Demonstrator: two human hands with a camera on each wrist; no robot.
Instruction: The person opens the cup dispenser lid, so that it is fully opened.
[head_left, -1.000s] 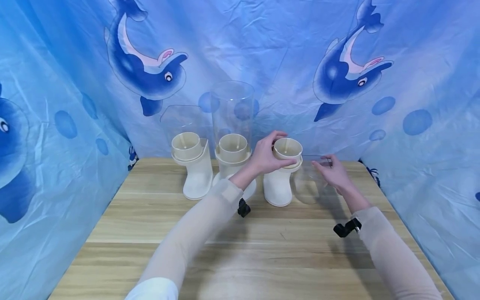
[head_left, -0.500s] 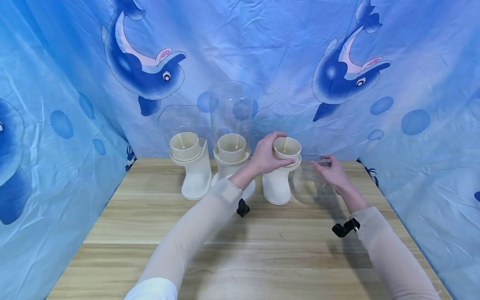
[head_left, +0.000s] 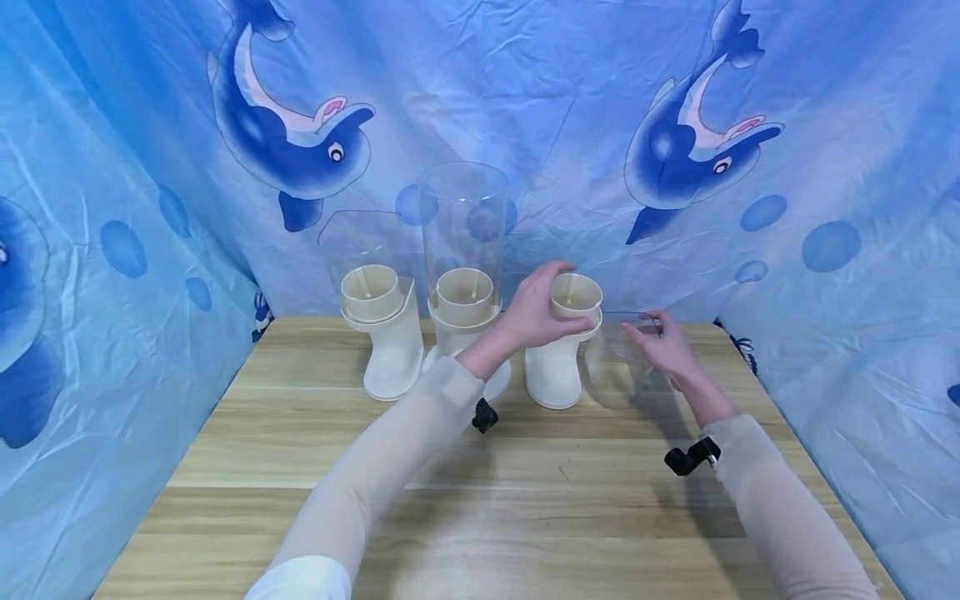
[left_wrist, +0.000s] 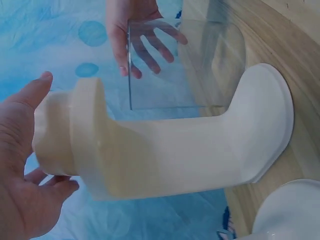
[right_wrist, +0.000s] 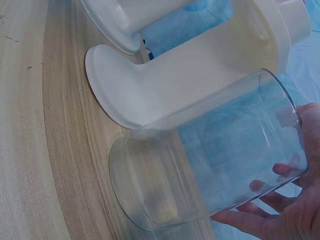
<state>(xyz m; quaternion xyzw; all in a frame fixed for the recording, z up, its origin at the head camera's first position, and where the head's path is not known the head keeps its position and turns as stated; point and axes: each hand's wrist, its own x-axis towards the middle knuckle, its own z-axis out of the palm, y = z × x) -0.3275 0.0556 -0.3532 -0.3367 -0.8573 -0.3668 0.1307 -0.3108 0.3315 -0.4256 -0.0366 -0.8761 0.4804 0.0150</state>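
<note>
Right stand [head_left: 553, 371] partly hidden by left hand [head_left: 534, 312]; middle stand [head_left: 464, 310] partly by left sleeve [head_left: 390, 454]

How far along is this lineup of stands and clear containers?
Seemingly done: the left stand and middle stand are upright, a left clear container and tall clear cylinder showing behind or above them; attachment is unclear. In hand: the left hand holds the right stand; the right hand holds a right clear container beside it. Remaining: probably final placing of those two.

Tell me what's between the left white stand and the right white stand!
The middle white stand and the left hand, which is round the top of the right white stand. The head view shows both.
</note>
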